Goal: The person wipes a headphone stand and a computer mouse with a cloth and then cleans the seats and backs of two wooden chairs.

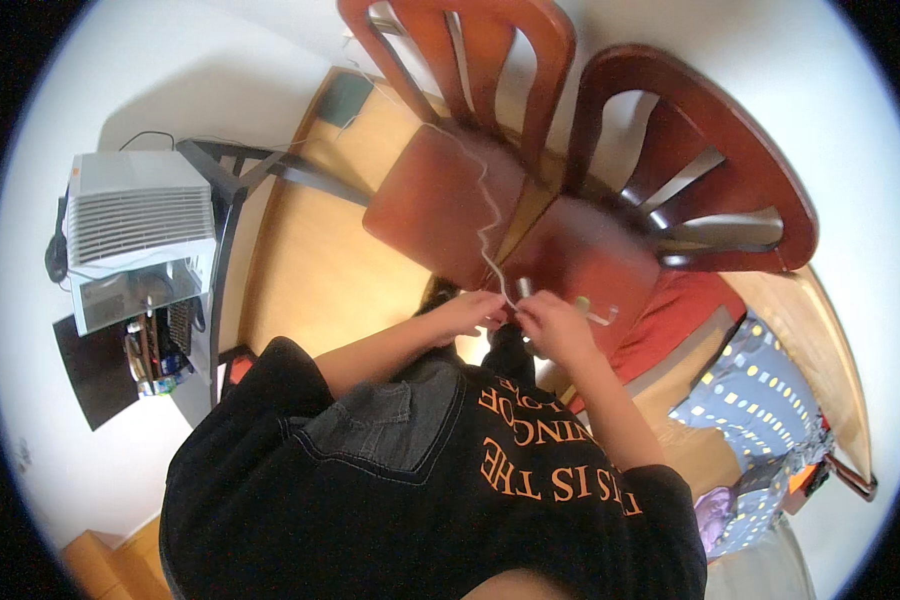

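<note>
A thin white cable (489, 217) runs in a wavy line over the seat of the left wooden chair (427, 202) to my hands. My right hand (559, 322) pinches it between thumb and fingers. Close beside it, my left hand (474, 313) has its fingertips together at the cable, just above my lap; the exact grip is blurred. A small silver cylinder (525, 287) is by my right fingers. Past that hand, a short white piece with a clear end (604, 316) and a small yellowish object (583, 304) lie on the seat of the right wooden chair (592, 247).
To the left, a white computer case (142, 217) stands on a black-framed desk (229, 217), near a keyboard (180, 326). A dark green object (346, 99) is on the floor by the wall. At right are a red cloth (675, 315) and blue patterned bedding (757, 390).
</note>
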{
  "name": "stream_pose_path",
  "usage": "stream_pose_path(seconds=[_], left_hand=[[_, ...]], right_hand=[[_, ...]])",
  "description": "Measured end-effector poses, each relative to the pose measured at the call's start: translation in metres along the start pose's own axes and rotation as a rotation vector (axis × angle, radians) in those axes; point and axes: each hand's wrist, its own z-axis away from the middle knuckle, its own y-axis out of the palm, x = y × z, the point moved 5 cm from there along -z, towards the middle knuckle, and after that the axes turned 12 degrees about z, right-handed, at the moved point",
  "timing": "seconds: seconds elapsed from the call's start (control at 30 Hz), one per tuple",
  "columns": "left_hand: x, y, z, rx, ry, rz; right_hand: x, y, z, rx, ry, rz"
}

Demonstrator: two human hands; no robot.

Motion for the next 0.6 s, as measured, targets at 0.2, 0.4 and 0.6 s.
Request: stream_pose_path(seconds=[0.2, 0.4, 0.6], left_hand=[[-0.039, 0.001, 0.07, 0.108, 0.267, 0.613], [-0.046, -0.067, 0.159, -0.025, 0.569, 0.659], [-0.038, -0.199, 0.252, -0.33, 0.948, 0.756]], right_hand=[[0.077, -0.039, -0.015, -0.05, -0.162, 0.028], [0.118, -0.055, -0.02, -0.154, -0.144, -0.081], [0.092, -0.03, -0.02, -0.088, -0.036, -0.028]])
